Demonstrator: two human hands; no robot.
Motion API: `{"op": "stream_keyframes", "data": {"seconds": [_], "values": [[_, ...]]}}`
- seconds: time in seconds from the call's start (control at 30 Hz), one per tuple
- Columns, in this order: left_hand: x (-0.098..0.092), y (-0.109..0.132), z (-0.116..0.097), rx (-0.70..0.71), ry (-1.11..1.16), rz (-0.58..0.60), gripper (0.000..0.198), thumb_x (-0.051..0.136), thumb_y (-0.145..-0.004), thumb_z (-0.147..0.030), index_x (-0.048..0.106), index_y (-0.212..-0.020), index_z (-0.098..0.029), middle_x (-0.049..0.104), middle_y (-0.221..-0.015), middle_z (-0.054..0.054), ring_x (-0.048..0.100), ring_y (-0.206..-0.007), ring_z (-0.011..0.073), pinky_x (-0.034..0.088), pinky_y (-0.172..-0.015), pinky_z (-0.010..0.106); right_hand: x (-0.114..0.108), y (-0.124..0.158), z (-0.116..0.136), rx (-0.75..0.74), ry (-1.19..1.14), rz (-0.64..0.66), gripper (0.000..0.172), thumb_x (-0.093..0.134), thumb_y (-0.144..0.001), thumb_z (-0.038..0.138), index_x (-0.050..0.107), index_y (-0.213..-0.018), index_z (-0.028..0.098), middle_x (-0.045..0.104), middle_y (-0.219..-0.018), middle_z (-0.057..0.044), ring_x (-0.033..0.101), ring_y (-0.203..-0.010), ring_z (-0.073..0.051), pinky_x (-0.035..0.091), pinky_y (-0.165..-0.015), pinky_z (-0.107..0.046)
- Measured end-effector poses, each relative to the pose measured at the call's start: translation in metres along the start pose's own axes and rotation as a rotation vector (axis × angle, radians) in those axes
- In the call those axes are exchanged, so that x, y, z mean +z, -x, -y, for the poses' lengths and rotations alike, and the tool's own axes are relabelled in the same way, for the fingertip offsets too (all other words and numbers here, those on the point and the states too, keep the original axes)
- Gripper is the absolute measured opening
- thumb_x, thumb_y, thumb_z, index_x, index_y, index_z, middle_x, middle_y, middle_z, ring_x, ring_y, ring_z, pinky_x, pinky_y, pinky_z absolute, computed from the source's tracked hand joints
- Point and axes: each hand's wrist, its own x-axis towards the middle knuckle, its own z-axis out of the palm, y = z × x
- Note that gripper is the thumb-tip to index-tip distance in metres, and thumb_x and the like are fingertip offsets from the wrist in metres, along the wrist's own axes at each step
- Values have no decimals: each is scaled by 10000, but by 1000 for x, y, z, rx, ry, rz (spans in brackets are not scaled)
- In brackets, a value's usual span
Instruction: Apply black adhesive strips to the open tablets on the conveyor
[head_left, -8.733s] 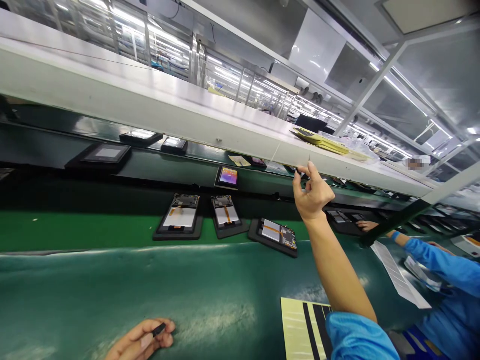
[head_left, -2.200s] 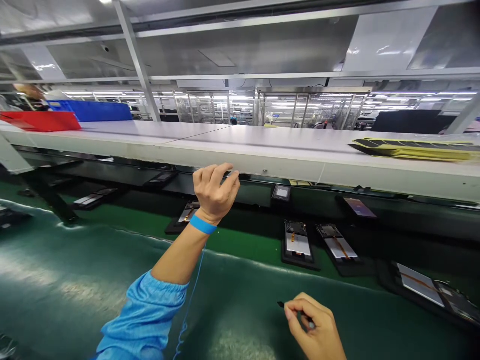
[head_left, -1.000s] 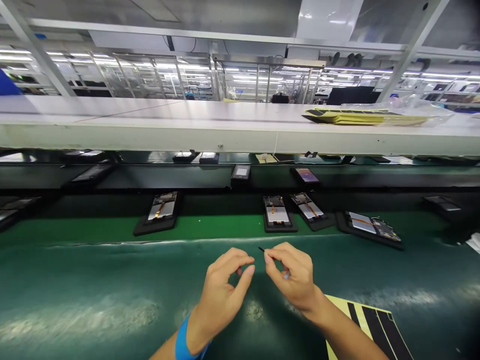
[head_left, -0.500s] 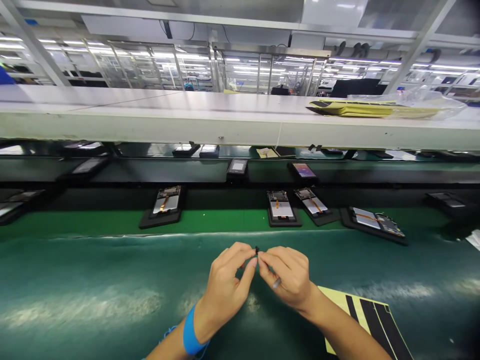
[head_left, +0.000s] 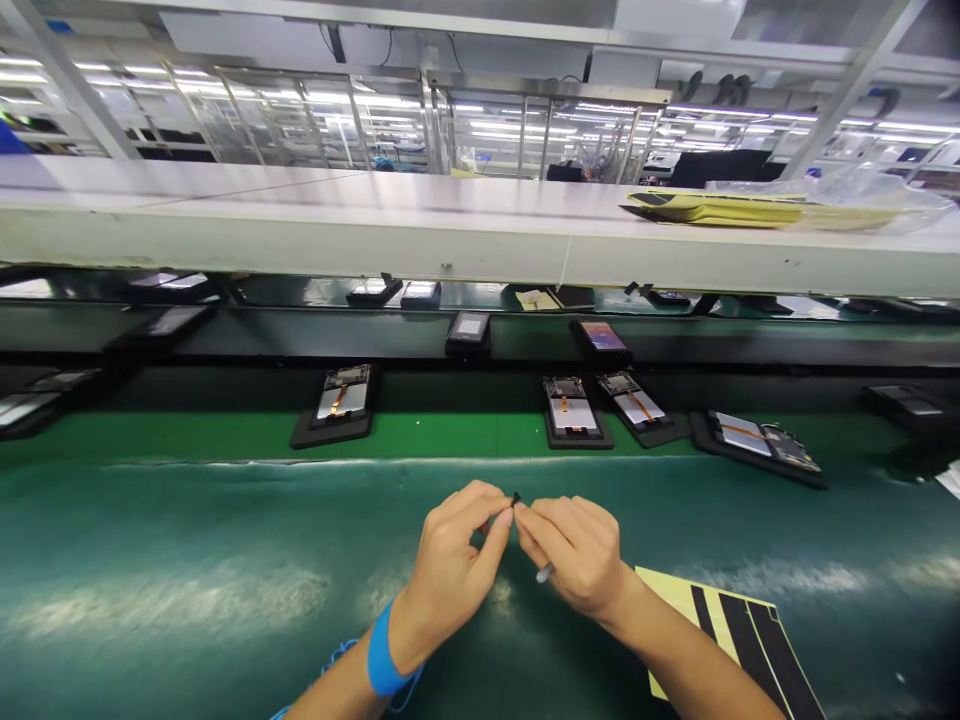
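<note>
My left hand point(head_left: 450, 565) and my right hand point(head_left: 574, 555) meet fingertip to fingertip just above the dark green mat point(head_left: 187, 570). Both pinch a tiny black part point(head_left: 515, 497) between thumbs and forefingers. A thin silvery tool tip point(head_left: 544, 573) sticks out under my right palm. A blue wrist strap point(head_left: 380, 655) circles my left wrist. Beyond my hands, opened devices in black trays point(head_left: 571, 412) ride on the green conveyor belt point(head_left: 187, 435).
A yellow sheet with black strips point(head_left: 720, 640) lies on the mat at my right. Another tray point(head_left: 336, 405) sits left on the belt, more to the right point(head_left: 757, 445). A white shelf point(head_left: 375, 240) overhangs the line and carries a stack of yellow sheets point(head_left: 742, 208).
My left hand came down from the shelf edge to the mat. Both hands closed in until their fingertips met on the tiny black part. The view has barely shifted in the last half second.
</note>
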Motion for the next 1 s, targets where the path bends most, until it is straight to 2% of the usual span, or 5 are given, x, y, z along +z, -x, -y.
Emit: {"op": "stream_keyframes", "data": {"seconds": [0.13,0.3,0.67,0.87,1.0], "values": [[1,-1,0,1,-5,-9,182,549,-946,-155,684,-831,-192,665,-740,26,589,-632,132,491,-595,250,1,-1,3,31,-45,-14,119,598,-936,84,668,-983,169,711,-724,-19,626,-568,-113,408,-548,-268],[1,-1,1,20,-37,-13,190,554,-913,-149,650,-754,-188,614,-664,3,530,-575,117,448,-554,236,6,0,7,169,-213,-46,118,612,-925,87,663,-882,185,680,-694,-8,626,-575,-111,472,-575,-236],[3,0,-1,-14,-44,-105,186,559,-849,-113,636,-694,-181,572,-622,-17,453,-527,94,383,-517,223,10,0,6,324,-366,-165,140,610,-877,88,683,-844,203,665,-653,6,587,-531,-103,464,-501,-210],[-14,0,11,-257,108,-126,216,566,-836,-168,619,-627,-178,614,-649,1,509,-539,92,384,-499,196,1,5,-11,698,-421,-286,130,663,-862,146,696,-744,190,599,-640,20,442,-461,-76,345,-419,-218],[-17,0,13,-369,267,-101,212,596,-831,-235,663,-640,-175,652,-665,25,582,-605,124,448,-555,204,-2,-3,-13,685,-458,-287,136,674,-847,119,712,-737,189,599,-632,24,452,-467,-75,335,-422,-218]]}}
